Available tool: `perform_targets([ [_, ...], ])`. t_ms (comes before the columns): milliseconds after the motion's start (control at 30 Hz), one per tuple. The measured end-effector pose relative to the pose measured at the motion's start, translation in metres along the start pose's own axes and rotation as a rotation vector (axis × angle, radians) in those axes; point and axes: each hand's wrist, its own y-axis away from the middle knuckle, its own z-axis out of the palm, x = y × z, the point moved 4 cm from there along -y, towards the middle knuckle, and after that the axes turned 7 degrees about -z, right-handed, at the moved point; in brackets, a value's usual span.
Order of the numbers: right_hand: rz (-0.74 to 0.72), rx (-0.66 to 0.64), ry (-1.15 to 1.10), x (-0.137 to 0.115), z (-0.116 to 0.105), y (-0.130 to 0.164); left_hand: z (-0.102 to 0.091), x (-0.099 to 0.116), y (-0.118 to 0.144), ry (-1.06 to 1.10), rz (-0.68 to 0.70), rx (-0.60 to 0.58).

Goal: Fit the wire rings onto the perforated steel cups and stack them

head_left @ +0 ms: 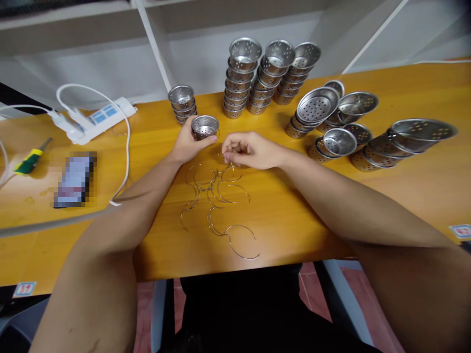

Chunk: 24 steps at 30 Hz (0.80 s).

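Note:
My left hand [187, 143] is wrapped round a small perforated metal cup [205, 127], held upright with its open top facing me. Just to the right, my right hand [253, 151] is closed in a pinch, apart from the cup. Whatever its fingertips hold is too thin and too hidden to make out. Below both hands, several thin open wire rings [239, 225] lie loosely tangled on the table [287, 230]. Behind the held cup stands a short stack of similar cups [182, 100].
Tall stacks of perforated cups [239, 81] stand at the back. More cups [336, 142] cluster at the right, some stacks leaning [390, 147]. On the left are a white power strip [106, 117] with cables, a phone [74, 179] and a green-and-yellow screwdriver [29, 162].

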Motion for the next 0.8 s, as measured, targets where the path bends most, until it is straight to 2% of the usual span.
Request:
perform_targets([
  [100,-0.017,0.082,-0.139,0.008,-0.001,-0.004,0.001,-0.001,-0.002,0.033,0.017,-0.029],
  [300,-0.006,0.48,-0.199,0.048,-0.018,-0.007,0.004,-0.008,-0.004,0.063,0.086,-0.021],
  [400,0.006,0.606,-0.203,0.066,-0.027,-0.003,0.004,-0.01,-0.004,0.051,0.127,-0.015],
  [467,0.033,0.644,-0.22,0.075,-0.029,-0.002,0.003,-0.009,-0.004,0.046,0.17,-0.008],
  [567,0.089,0.636,-0.231,0.083,-0.028,-0.002,0.001,-0.009,-0.004,0.045,0.233,0.011],
  [800,0.129,0.617,-0.236,0.085,-0.026,-0.005,0.003,-0.013,-0.007,0.034,0.262,0.041],
])
